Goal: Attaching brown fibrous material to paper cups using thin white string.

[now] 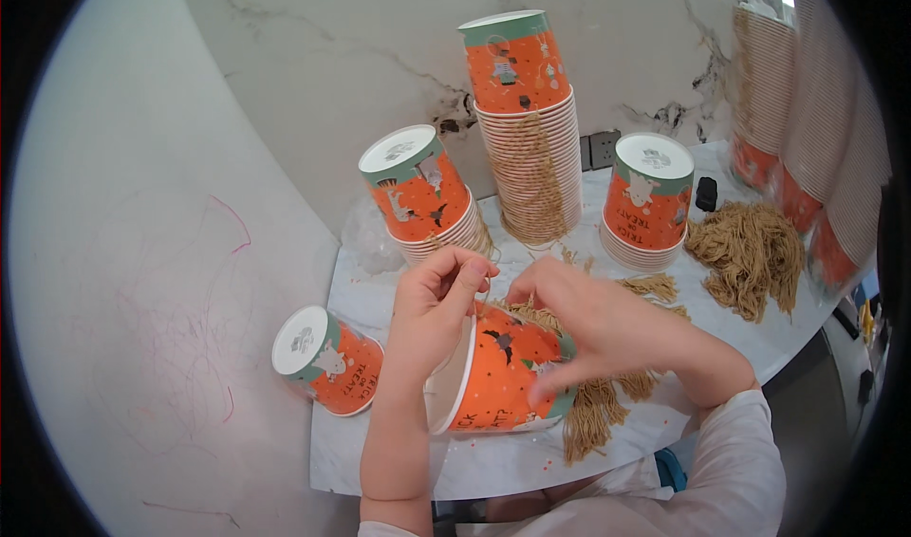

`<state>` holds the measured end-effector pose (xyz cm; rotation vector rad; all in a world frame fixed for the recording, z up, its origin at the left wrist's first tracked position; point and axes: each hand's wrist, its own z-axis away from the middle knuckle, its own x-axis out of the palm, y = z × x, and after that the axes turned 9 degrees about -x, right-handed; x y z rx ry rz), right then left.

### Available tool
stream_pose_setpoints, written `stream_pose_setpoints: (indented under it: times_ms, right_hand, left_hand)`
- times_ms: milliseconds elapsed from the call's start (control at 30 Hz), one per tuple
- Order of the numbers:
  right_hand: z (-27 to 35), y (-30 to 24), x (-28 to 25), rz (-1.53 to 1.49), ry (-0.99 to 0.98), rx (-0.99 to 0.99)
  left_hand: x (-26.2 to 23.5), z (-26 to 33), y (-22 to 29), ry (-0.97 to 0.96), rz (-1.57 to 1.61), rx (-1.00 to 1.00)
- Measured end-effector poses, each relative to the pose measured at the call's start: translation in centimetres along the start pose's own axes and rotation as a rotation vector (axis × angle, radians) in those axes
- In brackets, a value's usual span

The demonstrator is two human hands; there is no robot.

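An orange paper bucket [503, 371] with a green band and dark bat prints lies on its side before me, its open mouth to the left. At the bucket's rim my left hand [438, 295] is closed, thumb and fingertip pinching a thin tan string [488, 295]. Over the bucket's far side reaches my right hand [603, 324], its fingers curved and its blurred thumb spread apart from them, with nothing visible in its grasp. Tan yarn strands [593, 418] lie behind and right of the bucket, partly under my right hand and forearm.
Upside-down bucket stacks stand at the back: a short one [418, 191], a tall one [517, 67] and another [650, 200] to the right. A single bucket [332, 361] leans at the left. Far right are a yarn heap [750, 257], a small black object [706, 194] and plastic-wrapped stacks [759, 91].
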<state>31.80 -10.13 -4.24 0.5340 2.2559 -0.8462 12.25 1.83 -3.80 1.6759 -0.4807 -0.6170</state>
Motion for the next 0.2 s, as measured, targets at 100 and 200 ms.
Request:
stream_pose_setpoints:
  times_ms: [100,200]
  right_hand:
    - [0.9,-0.7,0.4,0.085,-0.174,-0.022]
    - [1.5,-1.4,1.3,0.221,-0.328,0.051]
  left_hand:
    - [0.3,0.0,0.0,0.067,-0.018,0.042]
    - [0.4,-0.2,0.0,0.079,-0.027,0.041]
